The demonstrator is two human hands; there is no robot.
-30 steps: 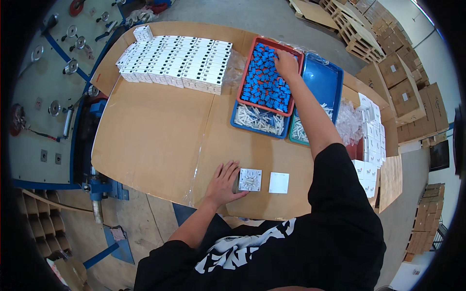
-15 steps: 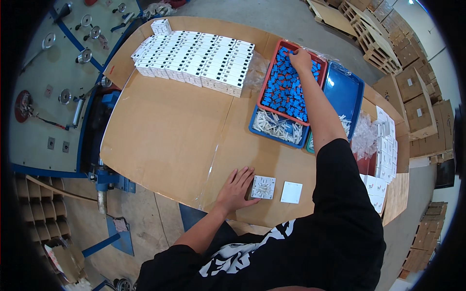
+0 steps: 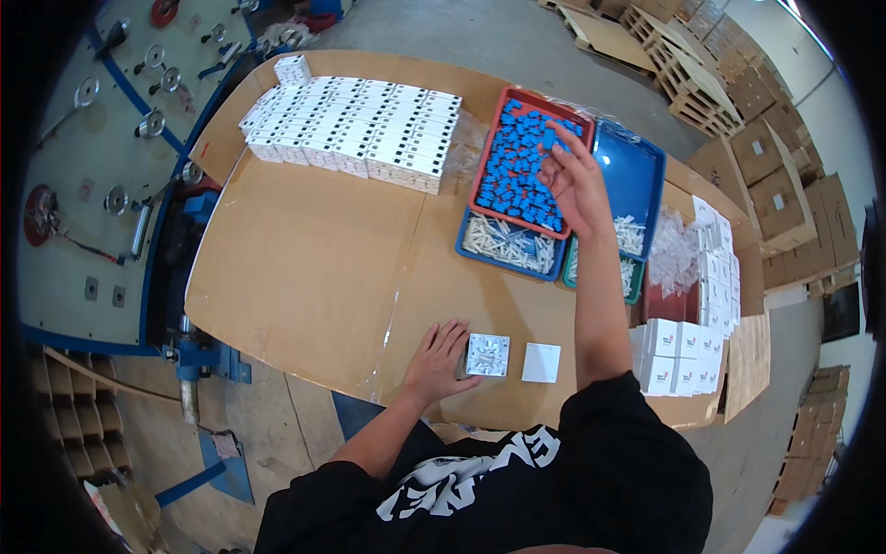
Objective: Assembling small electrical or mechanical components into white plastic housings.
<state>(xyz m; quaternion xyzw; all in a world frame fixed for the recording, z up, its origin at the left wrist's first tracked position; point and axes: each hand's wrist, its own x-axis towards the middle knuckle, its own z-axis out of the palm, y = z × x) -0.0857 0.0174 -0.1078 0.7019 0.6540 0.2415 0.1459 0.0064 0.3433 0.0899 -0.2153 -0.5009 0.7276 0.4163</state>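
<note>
Leftward, spreads the left hand (image 3: 438, 363) on the brown cardboard desk (image 3: 295, 249), against or just beside the ribbed, square white plastic housing (image 3: 487, 355). Has, at three o'clock from it, a smooth, flat white square plate (image 3: 542, 363). Between twelve and one o'clock from the housing, over the shallow red plastic tray (image 3: 517, 222), seemingly pinches a small blue plastic block (image 3: 548, 140), long axis roughly twelve-to-six, in the right hand (image 3: 576, 177).
</note>
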